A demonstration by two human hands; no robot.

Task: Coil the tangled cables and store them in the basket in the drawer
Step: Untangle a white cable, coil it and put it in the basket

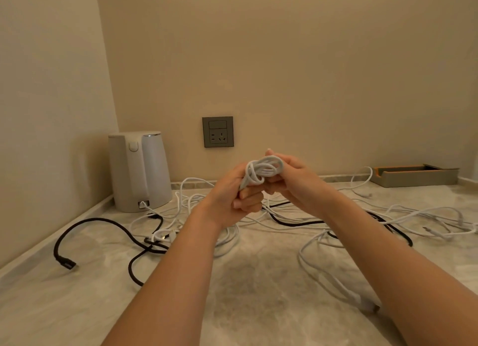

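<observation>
Above the countertop, left hand and right hand curl fingers round the white coil — long axis left-right.

No writing can be read anywhere here. The white electric kettle shows no legible brand or label, and a small patch low on its base is too blurred to make out. The grey wall socket shows only its pin holes and a blank switch plate, with no lettering I can see.
</observation>
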